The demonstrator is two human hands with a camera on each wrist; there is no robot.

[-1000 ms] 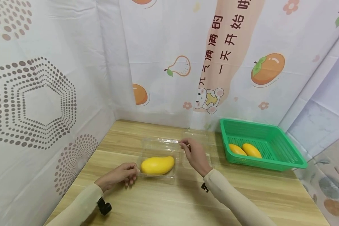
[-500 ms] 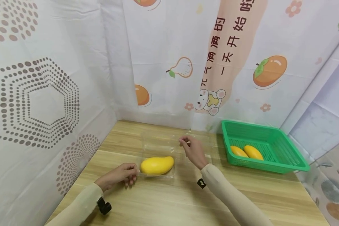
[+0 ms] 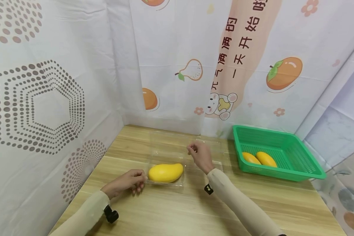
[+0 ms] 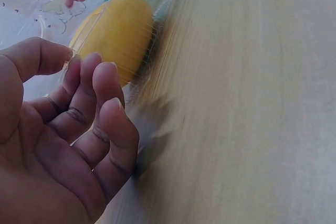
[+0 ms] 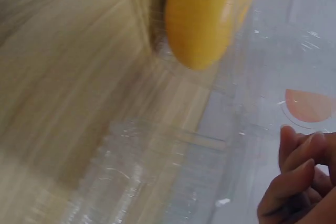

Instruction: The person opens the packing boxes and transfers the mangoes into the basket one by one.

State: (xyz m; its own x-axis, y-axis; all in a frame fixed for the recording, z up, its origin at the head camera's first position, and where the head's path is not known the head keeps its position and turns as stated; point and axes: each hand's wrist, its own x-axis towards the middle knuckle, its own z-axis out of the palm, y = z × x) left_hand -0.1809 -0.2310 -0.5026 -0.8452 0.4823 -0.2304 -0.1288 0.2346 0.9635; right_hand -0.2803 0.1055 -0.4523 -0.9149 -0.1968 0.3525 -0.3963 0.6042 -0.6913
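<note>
A yellow mango (image 3: 166,173) lies in a clear plastic clamshell box (image 3: 168,185), whose transparent lid (image 3: 168,141) leans back behind it. My left hand (image 3: 126,182) pinches the box's left front corner between thumb and index finger; the other fingers curl loosely, as the left wrist view shows. Right of the lid's side edge hovers my right hand (image 3: 201,155), its fingers loosely bent. Nothing shows between them in the right wrist view, though clear plastic is hard to make out. Beside the mango box stands a second clear clamshell box (image 3: 218,164), partly hidden by my right hand.
A green plastic basket (image 3: 283,175) stands at the back right with two mangoes (image 3: 266,159) inside. Printed white curtains (image 3: 165,39) rise behind and to the left of the wooden table (image 3: 177,213).
The mango box's lid has swung farther back, away from me. My right hand stays near its side edge, almost unmoved, and my left hand keeps its place. The view has shifted slightly.
</note>
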